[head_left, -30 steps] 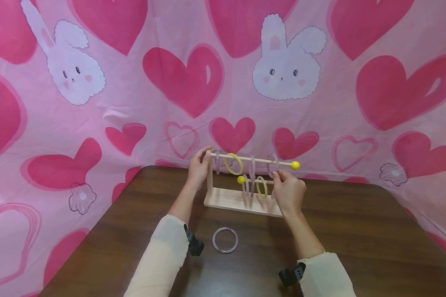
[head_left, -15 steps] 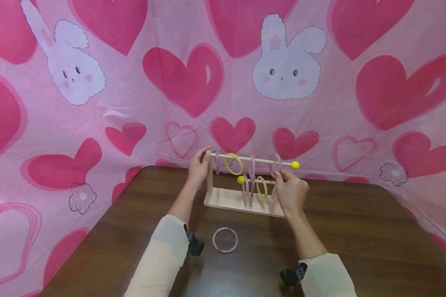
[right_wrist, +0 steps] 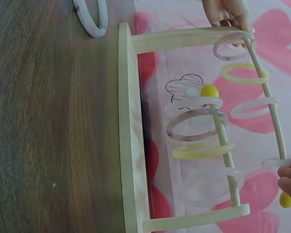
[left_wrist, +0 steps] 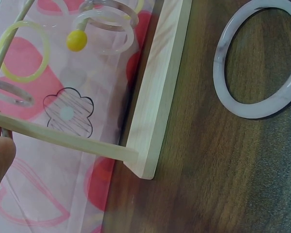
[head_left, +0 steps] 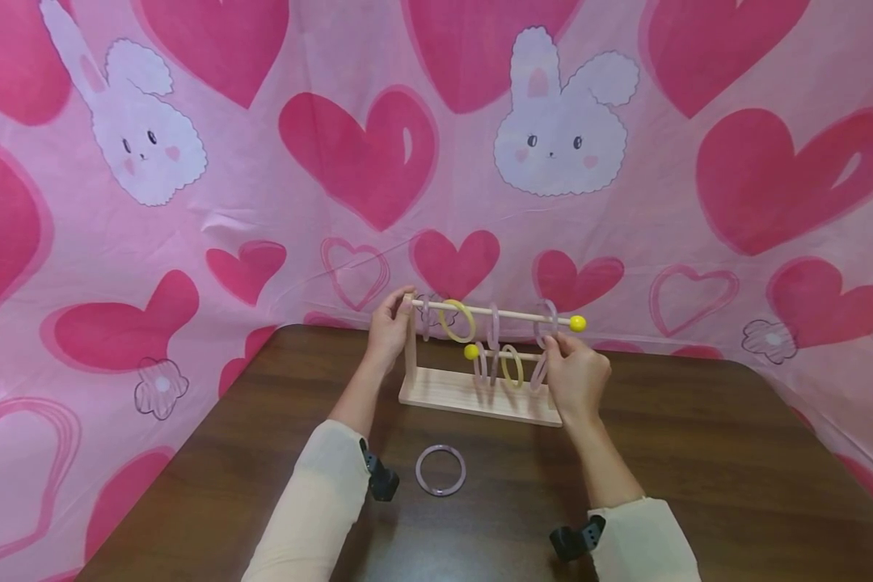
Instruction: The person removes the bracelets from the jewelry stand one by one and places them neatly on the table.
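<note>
Your right hand point(head_left: 580, 377) pinches the ring point(right_wrist: 271, 162) round the top rod point(right_wrist: 277, 131), two o'clock on the rack point(head_left: 473, 395); left hand point(head_left: 389, 333) grips the post point(head_left: 411, 352), ten o'clock. Likely light, stiff, slick; pinch low.

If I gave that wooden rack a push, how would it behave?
The rack could tip if pushed near the top, since it stands tall on a narrow base. It looks fairly light, given its slim wooden build. The rings hanging on its rods would likely swing or slide.
</note>
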Demonstrator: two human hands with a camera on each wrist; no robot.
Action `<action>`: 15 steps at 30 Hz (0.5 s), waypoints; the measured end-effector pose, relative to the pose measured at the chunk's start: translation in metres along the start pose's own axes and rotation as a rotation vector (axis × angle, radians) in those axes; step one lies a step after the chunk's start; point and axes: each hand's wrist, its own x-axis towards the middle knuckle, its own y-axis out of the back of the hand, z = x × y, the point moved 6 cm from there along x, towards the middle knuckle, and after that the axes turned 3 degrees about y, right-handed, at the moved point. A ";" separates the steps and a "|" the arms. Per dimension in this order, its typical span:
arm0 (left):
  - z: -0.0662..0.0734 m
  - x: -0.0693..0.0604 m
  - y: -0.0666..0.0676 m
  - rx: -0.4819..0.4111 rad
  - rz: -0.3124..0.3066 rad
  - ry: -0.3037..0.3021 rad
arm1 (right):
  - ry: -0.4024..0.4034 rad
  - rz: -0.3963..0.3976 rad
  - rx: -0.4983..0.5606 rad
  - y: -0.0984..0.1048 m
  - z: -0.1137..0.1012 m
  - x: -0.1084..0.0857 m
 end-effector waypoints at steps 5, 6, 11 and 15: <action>-0.001 0.000 0.002 0.009 0.013 -0.003 | 0.002 -0.002 -0.021 0.001 0.000 0.001; -0.001 0.000 0.002 0.011 0.015 -0.001 | 0.000 -0.003 -0.023 0.002 0.000 0.001; -0.001 0.000 0.002 0.009 0.009 -0.004 | -0.010 0.014 -0.029 0.005 0.003 0.003; -0.002 0.001 0.000 0.010 0.013 -0.002 | -0.014 0.025 -0.034 0.009 0.005 0.005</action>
